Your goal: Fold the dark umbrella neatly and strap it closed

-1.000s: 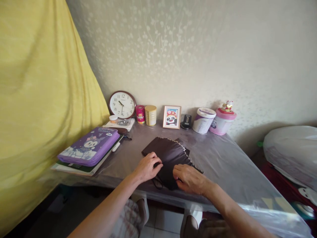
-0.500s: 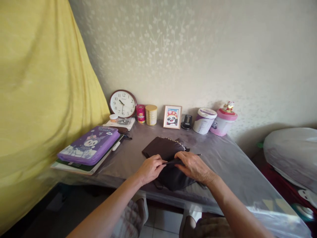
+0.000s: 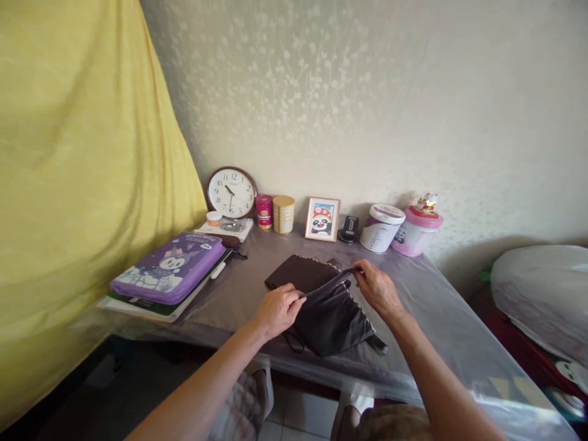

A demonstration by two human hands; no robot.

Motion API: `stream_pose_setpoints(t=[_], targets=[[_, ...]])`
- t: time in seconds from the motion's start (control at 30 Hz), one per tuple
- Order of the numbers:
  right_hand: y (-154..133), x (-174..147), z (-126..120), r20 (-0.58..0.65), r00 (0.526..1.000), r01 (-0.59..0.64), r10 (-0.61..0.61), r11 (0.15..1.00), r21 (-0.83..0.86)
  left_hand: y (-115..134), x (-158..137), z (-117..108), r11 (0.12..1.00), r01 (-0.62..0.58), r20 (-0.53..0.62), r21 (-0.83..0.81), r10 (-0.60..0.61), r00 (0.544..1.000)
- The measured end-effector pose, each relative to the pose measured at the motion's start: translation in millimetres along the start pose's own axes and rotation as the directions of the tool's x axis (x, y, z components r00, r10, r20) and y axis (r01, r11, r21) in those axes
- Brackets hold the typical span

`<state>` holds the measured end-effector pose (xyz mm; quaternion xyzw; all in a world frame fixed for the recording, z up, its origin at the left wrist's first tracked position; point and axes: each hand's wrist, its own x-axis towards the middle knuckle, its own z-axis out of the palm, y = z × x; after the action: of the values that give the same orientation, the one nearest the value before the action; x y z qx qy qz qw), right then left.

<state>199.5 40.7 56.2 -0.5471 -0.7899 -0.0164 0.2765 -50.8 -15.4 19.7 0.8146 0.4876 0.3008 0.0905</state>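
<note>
A dark, almost black cloth item (image 3: 333, 321) with a thin light-and-dark trim lies partly folded near the front of the table; its exact kind is unclear. My left hand (image 3: 281, 309) is closed, pinching the cloth's edge at the left. On the right, my right hand (image 3: 374, 283) pinches another part of that edge, slightly raised, so a strip of cloth is stretched between the two hands. A flatter dark section (image 3: 298, 272) of cloth lies behind them. A dark strap end (image 3: 377, 344) sticks out at the lower right, and a thin loop of cord shows at the lower left.
A purple zip case (image 3: 169, 269) lies on books at the left. Along the wall stand a clock (image 3: 232, 192), a pink can (image 3: 264, 212), a yellow-lidded can (image 3: 283, 215), a framed panda picture (image 3: 322, 219), a small black object (image 3: 349, 229) and two tubs (image 3: 382, 229). A yellow curtain (image 3: 92, 153) hangs left.
My right hand has moved right and up, drawing the cloth's edge out from my left hand. The front part has spread, showing more trim and the strap end.
</note>
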Motion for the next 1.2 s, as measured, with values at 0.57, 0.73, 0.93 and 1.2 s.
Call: stream_pose_setpoints(t=[0.57, 0.73, 0.93, 1.2], targets=[[-19.7, 42.6, 89.9, -0.049, 0.981, -0.132, 0.188, 0.829, 0.543, -28.6, 8.4, 6.0, 0.885, 0.341, -0.034, 0.315, -0.349, 0.937], [-20.0, 43.9, 108.5, 0.032, 0.992, -0.118, 0.119, 0.843, 0.525, -36.0, 13.8, 12.0, 0.851, 0.402, -0.007, 0.339, -0.424, 0.905], [-43.1, 33.7, 97.3, 0.023, 0.973, 0.212, -0.229, 0.932, 0.294, -40.9, 18.3, 18.7, 0.839, 0.424, 0.012, 0.34, -0.455, 0.891], [-42.1, 17.3, 102.4, 0.241, 0.944, 0.26, -0.228, 0.959, -0.113, -36.4, 17.9, 17.0, 0.812, 0.468, 0.004, 0.348, -0.501, 0.866]])
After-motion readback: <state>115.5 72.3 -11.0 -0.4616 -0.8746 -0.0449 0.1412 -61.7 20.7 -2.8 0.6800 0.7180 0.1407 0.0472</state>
